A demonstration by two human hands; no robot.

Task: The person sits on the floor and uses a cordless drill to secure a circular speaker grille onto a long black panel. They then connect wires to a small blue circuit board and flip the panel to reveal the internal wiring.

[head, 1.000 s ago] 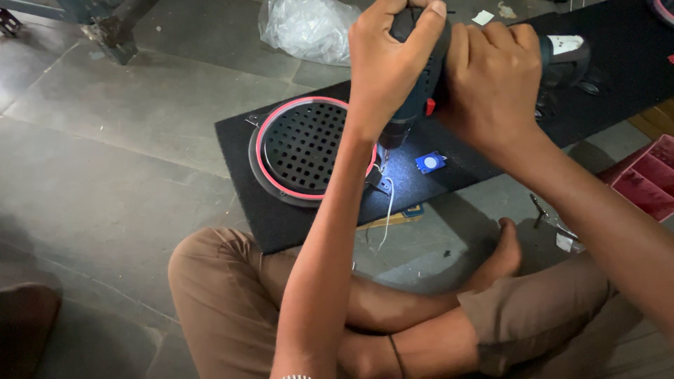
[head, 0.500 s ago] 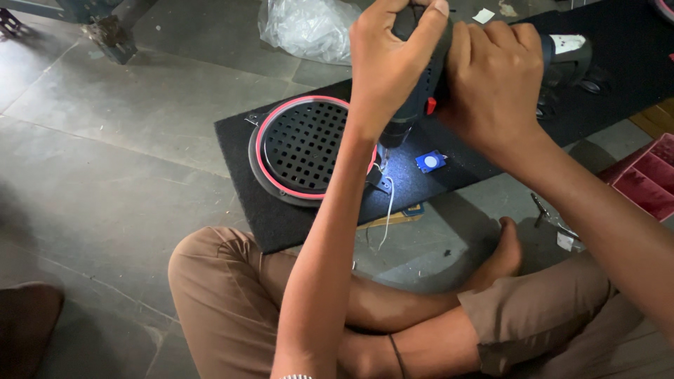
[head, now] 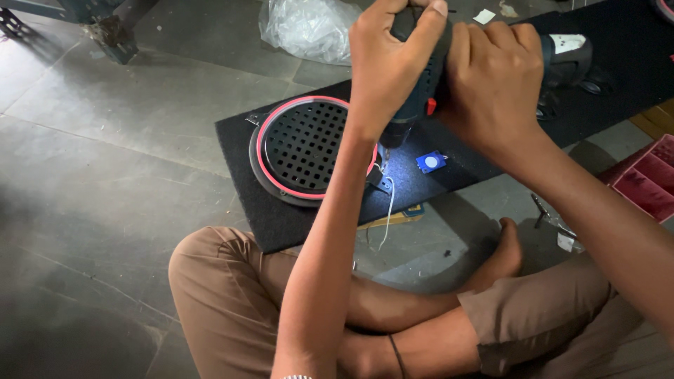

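Note:
My left hand (head: 393,60) wraps the top and front of a dark cordless drill (head: 562,52), and my right hand (head: 491,84) grips its handle. The drill's tip points down and its light falls on the black carpeted board (head: 281,224) beside a round black speaker grille with a pink ring (head: 302,147). A small metal bracket (head: 382,181) at the grille's right edge sits under the drill tip. A little blue square part (head: 430,162) lies on the board in the lit patch. A thin white wire (head: 388,210) hangs off the board's edge.
I sit cross-legged on a grey tiled floor, knees under the board's near edge. A crumpled clear plastic bag (head: 309,28) lies beyond the board. A red compartment tray (head: 649,179) stands at the right. Loose screws (head: 540,209) lie near my foot. A metal frame (head: 105,28) is top left.

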